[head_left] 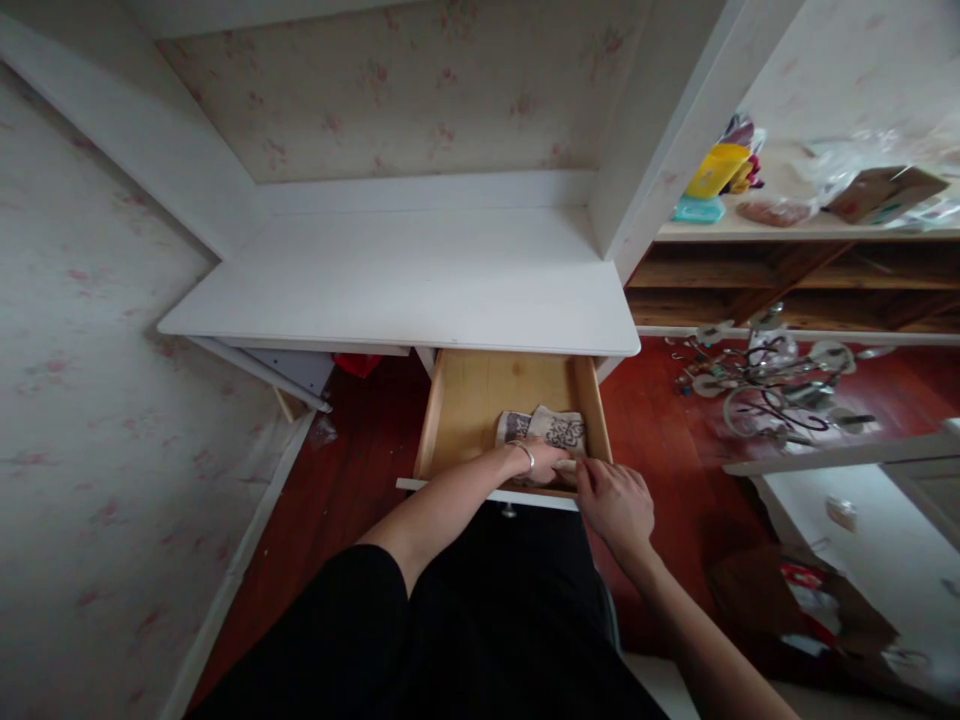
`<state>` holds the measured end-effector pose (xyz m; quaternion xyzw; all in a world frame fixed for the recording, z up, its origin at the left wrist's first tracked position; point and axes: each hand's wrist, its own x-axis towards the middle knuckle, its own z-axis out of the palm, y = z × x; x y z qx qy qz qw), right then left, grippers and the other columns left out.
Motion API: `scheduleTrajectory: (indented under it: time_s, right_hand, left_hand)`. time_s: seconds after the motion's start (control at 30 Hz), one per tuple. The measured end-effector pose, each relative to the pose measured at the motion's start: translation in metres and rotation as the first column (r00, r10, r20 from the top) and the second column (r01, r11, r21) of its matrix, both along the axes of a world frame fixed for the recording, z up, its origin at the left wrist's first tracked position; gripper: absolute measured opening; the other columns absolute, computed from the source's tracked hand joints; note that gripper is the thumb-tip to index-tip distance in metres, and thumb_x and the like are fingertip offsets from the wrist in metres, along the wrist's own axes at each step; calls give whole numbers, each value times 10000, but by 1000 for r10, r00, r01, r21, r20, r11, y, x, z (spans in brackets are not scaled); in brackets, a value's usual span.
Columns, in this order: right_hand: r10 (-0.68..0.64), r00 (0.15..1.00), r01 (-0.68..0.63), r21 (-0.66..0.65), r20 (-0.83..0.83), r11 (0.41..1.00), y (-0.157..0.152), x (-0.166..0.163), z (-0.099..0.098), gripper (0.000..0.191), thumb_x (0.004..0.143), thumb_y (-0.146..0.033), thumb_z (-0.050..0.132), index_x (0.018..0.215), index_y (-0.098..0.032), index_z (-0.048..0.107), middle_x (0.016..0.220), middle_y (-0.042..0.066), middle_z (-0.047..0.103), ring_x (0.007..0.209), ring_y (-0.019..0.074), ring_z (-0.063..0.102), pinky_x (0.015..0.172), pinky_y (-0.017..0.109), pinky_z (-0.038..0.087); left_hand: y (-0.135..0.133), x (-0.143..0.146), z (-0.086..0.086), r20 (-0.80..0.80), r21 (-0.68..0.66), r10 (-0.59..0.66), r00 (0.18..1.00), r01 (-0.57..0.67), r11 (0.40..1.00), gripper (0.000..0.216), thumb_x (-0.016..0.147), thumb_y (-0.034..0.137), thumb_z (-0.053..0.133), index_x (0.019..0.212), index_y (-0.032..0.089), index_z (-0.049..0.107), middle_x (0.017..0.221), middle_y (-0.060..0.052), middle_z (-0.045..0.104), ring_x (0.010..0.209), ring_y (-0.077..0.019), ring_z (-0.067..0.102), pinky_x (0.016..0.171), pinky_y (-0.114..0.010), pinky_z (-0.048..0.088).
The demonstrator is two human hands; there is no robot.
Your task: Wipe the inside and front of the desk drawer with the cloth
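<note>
Left hand (541, 460): reaches into the drawer over the cloths, palm down, a bracelet (529, 459) at the wrist; fingers bent around or against something pale, and whether they grip it cannot be told.
Right hand (619, 502): at the drawer's front right corner, fingers curled, thumb side next to the left hand's fingertips; what it has hold of, if anything, cannot be told.
Cloths: in the front right part of the drawer; a pale one with dark scrollwork (559, 430) lies just beside a greyish patterned one (511, 427), both partly hidden by the left hand.
Drawer (472, 405): pulled out from under the bench, pale wood inside, white front with a knob (509, 511).
Bench (405, 285): white, set against flowered wallpaper (330, 110).
Shelf (750, 231): to the right, bearing a yellow tub (718, 170), a carton (885, 193) and clear plastic (836, 165).
Floor (652, 420): reddish; a chandelier (784, 375) lies below the shelf.
</note>
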<state>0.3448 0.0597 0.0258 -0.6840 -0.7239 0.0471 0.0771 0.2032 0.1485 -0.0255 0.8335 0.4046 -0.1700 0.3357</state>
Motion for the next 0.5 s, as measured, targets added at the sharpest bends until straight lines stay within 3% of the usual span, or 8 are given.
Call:
scheduleTrajectory:
  time_s: [0.23, 0.5]
  right_hand:
    - [7, 998, -5, -29, 56, 1000, 0, 1, -2, 367, 930, -351, 330, 796, -189, 631, 801, 66, 694, 798, 187, 597, 790, 310, 288]
    - [-33, 998, 35, -36, 56, 999, -2, 0, 1, 408, 941, -388, 319, 804, -206, 657, 787, 59, 687, 758, 171, 601, 748, 291, 309]
  left_hand:
    - [-14, 3, -8, -45, 42, -17, 999, 19, 999, 509, 765, 385, 502, 1273, 394, 473, 1091, -43, 639, 861, -228, 633, 697, -313, 494]
    - [-14, -16, 6, 14, 62, -99, 995, 98, 993, 440, 734, 273, 521, 1165, 340, 574, 1098, -21, 661, 953, -233, 618, 771, -323, 486]
